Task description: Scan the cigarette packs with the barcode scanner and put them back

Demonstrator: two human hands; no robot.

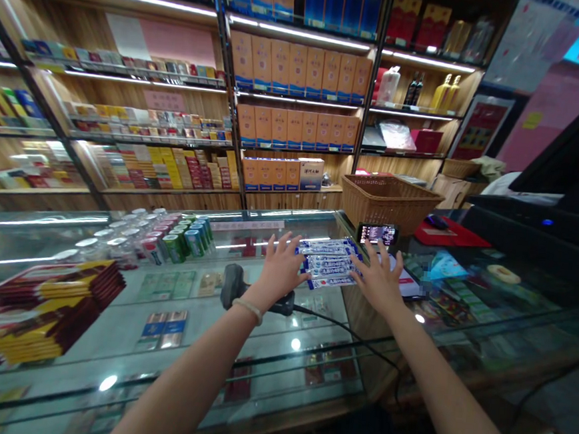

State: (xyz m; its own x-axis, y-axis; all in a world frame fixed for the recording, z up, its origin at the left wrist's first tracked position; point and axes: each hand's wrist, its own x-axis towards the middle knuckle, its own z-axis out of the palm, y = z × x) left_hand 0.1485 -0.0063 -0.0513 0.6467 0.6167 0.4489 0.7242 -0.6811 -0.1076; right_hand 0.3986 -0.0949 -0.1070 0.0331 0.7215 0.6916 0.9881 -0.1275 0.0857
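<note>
Several slim blue-and-white wrapped sticks (pixel 330 263) lie side by side in a row on the glass counter. My left hand (pixel 281 270) is at their left ends, fingers spread, with the thumb and fingertips at the wrappers' edge. At the right ends is my right hand (pixel 377 277), also with fingers spread. Whether either hand presses on the sticks, I cannot tell. Below my left wrist lies a dark handheld barcode scanner (pixel 234 286), partly hidden by the arm. Its black cable runs off to the right.
A wicker basket (pixel 388 201) stands behind a lit phone (pixel 377 234). To the left are capped clear containers, small cans (pixel 177 245) and stacked red-and-yellow packets (pixel 56 312). A dark monitor (pixel 570 145) is at the right. Stocked shelves line the back wall.
</note>
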